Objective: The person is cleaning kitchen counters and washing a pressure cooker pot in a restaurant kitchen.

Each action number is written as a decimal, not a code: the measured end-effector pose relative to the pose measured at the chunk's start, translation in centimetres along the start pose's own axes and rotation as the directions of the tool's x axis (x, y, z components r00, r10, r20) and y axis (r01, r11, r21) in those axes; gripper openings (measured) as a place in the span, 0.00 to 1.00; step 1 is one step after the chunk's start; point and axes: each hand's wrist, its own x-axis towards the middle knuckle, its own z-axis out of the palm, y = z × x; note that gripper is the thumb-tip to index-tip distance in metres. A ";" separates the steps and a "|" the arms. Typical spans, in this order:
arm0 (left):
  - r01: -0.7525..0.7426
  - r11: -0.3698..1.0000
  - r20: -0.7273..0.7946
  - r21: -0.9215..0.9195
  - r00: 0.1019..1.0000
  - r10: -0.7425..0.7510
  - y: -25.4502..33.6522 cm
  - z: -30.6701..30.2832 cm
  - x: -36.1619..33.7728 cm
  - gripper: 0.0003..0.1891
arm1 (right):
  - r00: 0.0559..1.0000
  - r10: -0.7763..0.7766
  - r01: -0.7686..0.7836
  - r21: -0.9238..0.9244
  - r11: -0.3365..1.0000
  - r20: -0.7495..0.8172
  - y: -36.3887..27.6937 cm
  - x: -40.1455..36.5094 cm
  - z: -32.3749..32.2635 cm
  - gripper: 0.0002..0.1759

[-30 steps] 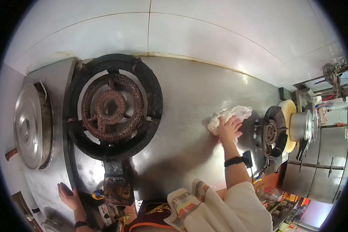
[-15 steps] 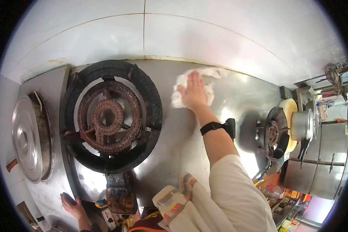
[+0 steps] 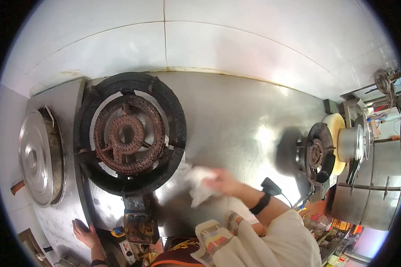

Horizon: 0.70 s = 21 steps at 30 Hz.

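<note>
A crumpled white cloth (image 3: 201,187) is in my right hand (image 3: 223,181), whose fingers are closed on it, blurred by motion. Hand and cloth are over the front part of the steel stovetop (image 3: 227,120), just right of the large burner (image 3: 129,135) with its black ring and rusty centre. A black band with a small box circles that wrist. My left hand (image 3: 87,236) rests at the lower left on the metal counter edge, thumb apart from the fingers, holding nothing that shows.
A lidded metal pot (image 3: 38,155) is set into the counter at far left. To the right are a smaller burner (image 3: 315,153), a round yellowish board (image 3: 335,143) and a saucepan (image 3: 350,143). White tiles (image 3: 236,40) line the back wall.
My right hand has pulled the cloth from near the back wall toward me and slightly left, lifting the flat palm into a grip. My left hand stays at the counter edge.
</note>
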 end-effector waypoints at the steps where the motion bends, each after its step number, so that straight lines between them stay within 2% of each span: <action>1: 0.008 1.000 0.009 0.005 1.000 -0.008 0.0 0.0 0.0 0.34 | 0.985 0.023 -0.010 0.076 0.997 -0.172 -1.4 0.3 -2.5 0.15; 3: 0.022 1.000 0.025 0.012 0.999 -0.022 0.2 -0.2 0.0 0.34 | 0.863 0.066 0.050 0.215 0.975 -0.501 -4.2 0.9 -7.5 0.13; 4: 0.016 1.000 0.019 0.006 1.000 -0.016 0.3 -0.2 0.0 0.34 | 0.787 0.006 0.091 0.127 0.988 -0.617 -5.9 1.4 -9.4 0.17; 6: -0.001 1.000 0.006 -0.004 1.000 0.001 0.3 -0.3 0.0 0.35 | 0.639 -0.168 0.146 -0.097 0.985 -0.750 -7.1 3.7 -13.2 0.27; 7: 0.008 1.000 0.008 0.008 1.000 -0.008 0.3 -0.2 0.0 0.35 | 0.490 -0.333 -0.043 -0.404 0.914 -0.805 -5.0 6.2 -15.7 0.32; 8: -0.003 1.000 0.000 0.003 1.000 0.003 0.3 -0.1 0.1 0.35 | 0.365 -0.510 -0.285 -0.615 0.735 -0.779 -2.8 8.4 -17.4 0.38; 10: -0.024 1.000 0.000 -0.003 1.000 0.024 0.0 0.0 -0.1 0.35 | 0.524 -0.466 -0.542 -0.701 0.463 -0.713 -2.7 12.2 -14.5 0.42; 12: -0.045 0.999 -0.025 0.009 0.999 0.046 -0.1 0.2 0.1 0.34 | 0.654 -0.568 -0.334 -0.864 0.377 -0.501 -3.1 13.9 -10.0 0.41; 14: -0.060 0.998 -0.032 0.032 0.998 0.061 -0.4 0.1 -0.2 0.34 | 0.782 -0.597 -0.047 -0.972 0.229 -0.179 -3.7 13.9 -5.7 0.33; 17: -0.102 0.993 -0.062 0.052 0.993 0.105 -1.7 1.4 -0.3 0.34 | 0.747 -0.663 0.081 -0.981 0.175 -0.056 -2.5 14.1 -5.8 0.25; 19: -0.094 0.994 -0.044 0.050 0.994 0.097 -1.1 0.8 -0.2 0.34 | 0.685 -0.718 0.012 -0.984 0.178 -0.122 -2.5 14.8 -9.7 0.20; 21: -0.094 0.994 -0.044 0.059 0.994 0.097 -1.0 0.7 -0.1 0.35 | 0.638 -0.649 -0.166 -0.897 0.409 -0.414 -3.3 15.6 -14.3 0.16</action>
